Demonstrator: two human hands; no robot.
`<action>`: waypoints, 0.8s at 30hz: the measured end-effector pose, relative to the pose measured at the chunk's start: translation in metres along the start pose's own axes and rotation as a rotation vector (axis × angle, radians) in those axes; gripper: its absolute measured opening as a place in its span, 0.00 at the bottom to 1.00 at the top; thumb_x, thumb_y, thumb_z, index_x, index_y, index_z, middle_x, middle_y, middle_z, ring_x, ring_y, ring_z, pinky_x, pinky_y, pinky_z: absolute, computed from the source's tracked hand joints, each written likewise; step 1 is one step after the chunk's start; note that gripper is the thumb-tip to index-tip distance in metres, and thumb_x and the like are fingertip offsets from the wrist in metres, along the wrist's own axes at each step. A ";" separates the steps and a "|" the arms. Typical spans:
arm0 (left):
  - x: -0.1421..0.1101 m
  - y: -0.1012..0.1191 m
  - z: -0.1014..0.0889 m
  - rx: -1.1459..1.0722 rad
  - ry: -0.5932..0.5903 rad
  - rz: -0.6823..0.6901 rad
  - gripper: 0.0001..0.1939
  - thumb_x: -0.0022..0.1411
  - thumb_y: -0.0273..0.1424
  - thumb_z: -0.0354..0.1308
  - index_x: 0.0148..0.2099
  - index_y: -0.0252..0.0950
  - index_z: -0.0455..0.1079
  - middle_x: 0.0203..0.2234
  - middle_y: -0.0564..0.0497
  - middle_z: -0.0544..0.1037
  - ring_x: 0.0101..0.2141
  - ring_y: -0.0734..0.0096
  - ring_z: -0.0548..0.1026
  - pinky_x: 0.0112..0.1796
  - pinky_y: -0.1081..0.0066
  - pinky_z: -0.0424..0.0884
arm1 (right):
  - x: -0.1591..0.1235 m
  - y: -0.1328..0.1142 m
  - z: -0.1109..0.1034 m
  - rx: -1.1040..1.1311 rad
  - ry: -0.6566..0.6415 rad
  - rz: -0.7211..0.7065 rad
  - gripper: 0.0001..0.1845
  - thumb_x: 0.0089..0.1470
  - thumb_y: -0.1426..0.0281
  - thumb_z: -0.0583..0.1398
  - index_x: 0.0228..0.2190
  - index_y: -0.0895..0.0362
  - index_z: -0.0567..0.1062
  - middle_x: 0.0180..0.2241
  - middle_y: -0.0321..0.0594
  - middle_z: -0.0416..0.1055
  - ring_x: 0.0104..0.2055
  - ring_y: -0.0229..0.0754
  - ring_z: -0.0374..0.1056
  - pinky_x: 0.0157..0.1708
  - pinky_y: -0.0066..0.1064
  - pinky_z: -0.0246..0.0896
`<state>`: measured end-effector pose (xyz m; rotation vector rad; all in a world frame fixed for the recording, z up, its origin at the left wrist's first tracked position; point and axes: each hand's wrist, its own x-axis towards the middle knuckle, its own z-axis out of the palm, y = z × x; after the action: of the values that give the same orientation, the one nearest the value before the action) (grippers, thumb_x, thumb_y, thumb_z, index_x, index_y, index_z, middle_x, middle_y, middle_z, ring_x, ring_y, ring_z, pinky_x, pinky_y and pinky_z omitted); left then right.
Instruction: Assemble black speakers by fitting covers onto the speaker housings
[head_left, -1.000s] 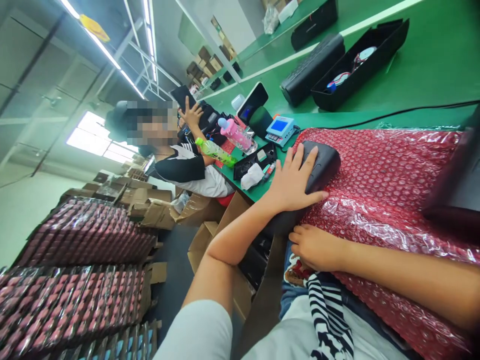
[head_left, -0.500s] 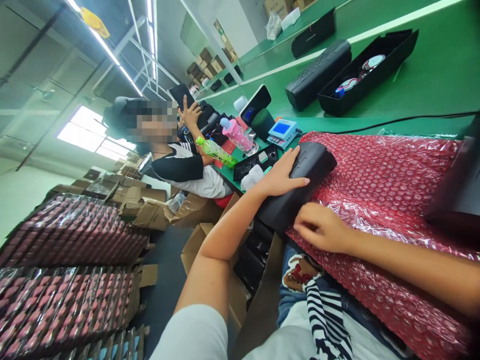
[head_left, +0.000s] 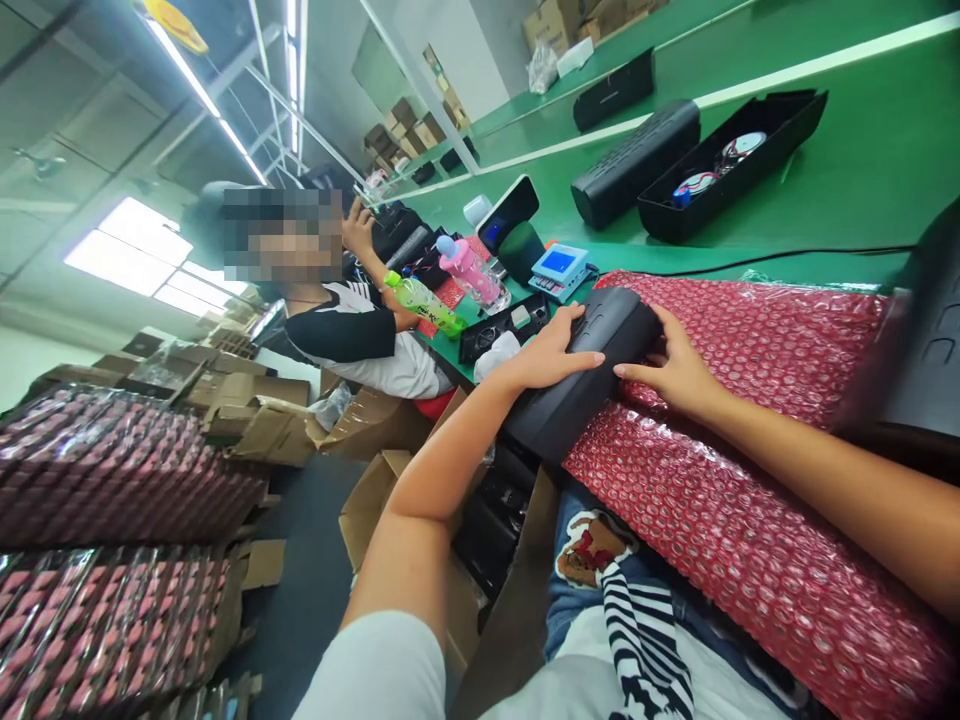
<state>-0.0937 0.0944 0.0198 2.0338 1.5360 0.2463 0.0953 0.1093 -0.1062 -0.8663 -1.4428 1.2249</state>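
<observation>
A black speaker housing (head_left: 581,390) lies at the near-left edge of a red bubble wrap sheet (head_left: 750,480). My left hand (head_left: 547,355) grips the housing from the left, its fingers over the top and its thumb along the upper face. At the right end, my right hand (head_left: 679,370) holds the housing between thumb and fingers; some fingertips are hidden behind it. A blue device with a screen (head_left: 562,268) stands just beyond. Nearby lies an open black shell (head_left: 502,330) beside a crumpled white item (head_left: 501,357).
Farther back on the green bench are a closed black housing (head_left: 637,160) and an open one (head_left: 735,175) with wired speakers. A pink bottle (head_left: 476,275) and green bottle (head_left: 427,305) stand left. A co-worker (head_left: 352,330) sits there. A cardboard box (head_left: 517,610) is below; a dark housing (head_left: 926,350) is at right.
My right hand has moved up from the housing's near side to its right end and taken hold there. My left hand keeps its grip. The co-worker's raised hand has shifted.
</observation>
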 end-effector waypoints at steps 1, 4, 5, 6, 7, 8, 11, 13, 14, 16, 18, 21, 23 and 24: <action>0.000 0.001 -0.001 0.011 -0.014 -0.003 0.52 0.54 0.51 0.56 0.68 0.21 0.41 0.68 0.27 0.48 0.69 0.47 0.48 0.67 0.54 0.45 | 0.001 -0.002 -0.001 0.028 -0.027 0.001 0.52 0.38 0.57 0.70 0.61 0.49 0.55 0.61 0.49 0.55 0.61 0.59 0.57 0.56 0.54 0.62; -0.002 0.009 -0.005 0.041 -0.055 -0.055 0.51 0.56 0.48 0.56 0.69 0.23 0.39 0.70 0.29 0.44 0.70 0.49 0.45 0.67 0.53 0.42 | 0.002 -0.008 -0.003 0.082 -0.036 0.018 0.52 0.36 0.56 0.72 0.59 0.50 0.56 0.62 0.49 0.55 0.61 0.58 0.57 0.58 0.53 0.60; -0.003 0.011 -0.007 0.049 -0.071 -0.081 0.50 0.56 0.48 0.55 0.70 0.25 0.39 0.70 0.31 0.43 0.70 0.50 0.45 0.67 0.54 0.42 | 0.002 -0.008 -0.003 0.082 -0.028 0.017 0.52 0.35 0.56 0.72 0.58 0.50 0.56 0.62 0.49 0.55 0.62 0.58 0.56 0.58 0.53 0.60; -0.004 0.014 -0.008 0.059 -0.086 -0.104 0.50 0.57 0.48 0.55 0.70 0.26 0.38 0.70 0.32 0.43 0.70 0.51 0.45 0.67 0.54 0.42 | 0.002 -0.009 -0.002 0.081 -0.022 0.017 0.52 0.35 0.56 0.72 0.58 0.51 0.56 0.62 0.49 0.55 0.61 0.58 0.56 0.57 0.53 0.60; -0.006 0.016 -0.009 0.071 -0.098 -0.122 0.50 0.58 0.48 0.54 0.71 0.26 0.38 0.71 0.32 0.42 0.70 0.52 0.44 0.67 0.55 0.42 | 0.002 -0.009 -0.002 0.078 -0.019 0.017 0.51 0.35 0.57 0.72 0.58 0.51 0.56 0.62 0.50 0.55 0.61 0.58 0.56 0.57 0.53 0.60; -0.007 0.018 -0.009 0.082 -0.102 -0.135 0.49 0.59 0.48 0.53 0.71 0.26 0.38 0.71 0.33 0.42 0.70 0.53 0.44 0.67 0.56 0.41 | 0.002 -0.008 -0.002 0.073 -0.018 0.017 0.51 0.36 0.57 0.71 0.58 0.51 0.56 0.61 0.50 0.55 0.61 0.58 0.57 0.57 0.53 0.60; -0.012 0.020 -0.006 0.086 -0.076 -0.152 0.47 0.61 0.49 0.51 0.72 0.30 0.38 0.71 0.37 0.41 0.70 0.54 0.42 0.68 0.55 0.39 | 0.002 -0.006 -0.002 0.054 -0.024 0.012 0.50 0.38 0.58 0.71 0.58 0.50 0.55 0.61 0.50 0.55 0.60 0.57 0.57 0.56 0.52 0.60; -0.013 0.020 -0.003 0.073 -0.059 -0.152 0.46 0.61 0.49 0.51 0.72 0.33 0.38 0.71 0.40 0.40 0.70 0.55 0.39 0.68 0.55 0.37 | 0.002 -0.004 -0.001 0.029 -0.029 -0.003 0.51 0.38 0.59 0.72 0.60 0.50 0.54 0.62 0.50 0.53 0.61 0.56 0.56 0.57 0.51 0.60; -0.014 0.019 -0.002 0.072 -0.056 -0.148 0.48 0.60 0.48 0.53 0.72 0.33 0.37 0.71 0.39 0.40 0.70 0.55 0.39 0.68 0.54 0.37 | 0.002 -0.003 0.000 0.009 -0.028 -0.013 0.53 0.38 0.60 0.72 0.60 0.50 0.53 0.62 0.50 0.53 0.61 0.56 0.55 0.57 0.51 0.59; -0.015 0.020 0.000 0.086 -0.061 -0.135 0.54 0.54 0.45 0.59 0.72 0.29 0.35 0.71 0.37 0.38 0.70 0.52 0.38 0.67 0.53 0.37 | 0.002 -0.002 0.002 -0.040 -0.017 -0.026 0.57 0.37 0.61 0.74 0.62 0.50 0.51 0.62 0.51 0.51 0.63 0.57 0.52 0.59 0.51 0.57; -0.015 0.020 0.000 0.094 -0.071 -0.121 0.60 0.47 0.41 0.64 0.72 0.25 0.33 0.71 0.34 0.36 0.70 0.50 0.38 0.67 0.52 0.38 | 0.002 -0.001 0.004 -0.080 0.007 -0.021 0.59 0.36 0.61 0.74 0.63 0.50 0.50 0.62 0.51 0.51 0.63 0.57 0.51 0.60 0.52 0.55; -0.015 0.022 -0.002 0.090 -0.085 -0.108 0.63 0.43 0.37 0.65 0.72 0.23 0.33 0.71 0.32 0.36 0.70 0.48 0.39 0.67 0.53 0.38 | 0.002 0.000 0.009 -0.089 0.040 -0.006 0.57 0.37 0.62 0.74 0.62 0.49 0.50 0.61 0.49 0.52 0.63 0.56 0.51 0.60 0.51 0.54; -0.014 0.021 -0.003 0.094 -0.089 -0.102 0.63 0.43 0.36 0.65 0.72 0.22 0.33 0.71 0.31 0.36 0.70 0.47 0.38 0.68 0.54 0.38 | 0.002 -0.001 0.012 -0.072 0.056 0.001 0.56 0.38 0.63 0.73 0.62 0.49 0.51 0.61 0.48 0.53 0.63 0.55 0.52 0.60 0.50 0.54; -0.014 0.021 -0.003 0.095 -0.090 -0.097 0.63 0.42 0.36 0.65 0.72 0.23 0.33 0.71 0.31 0.36 0.70 0.47 0.38 0.68 0.54 0.38 | 0.002 -0.001 0.013 -0.064 0.064 0.004 0.55 0.38 0.64 0.73 0.61 0.49 0.51 0.61 0.48 0.53 0.63 0.55 0.52 0.60 0.49 0.54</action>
<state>-0.0828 0.0789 0.0363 2.0074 1.6122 0.0442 0.0823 0.1078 -0.1042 -0.9440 -1.4356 1.1496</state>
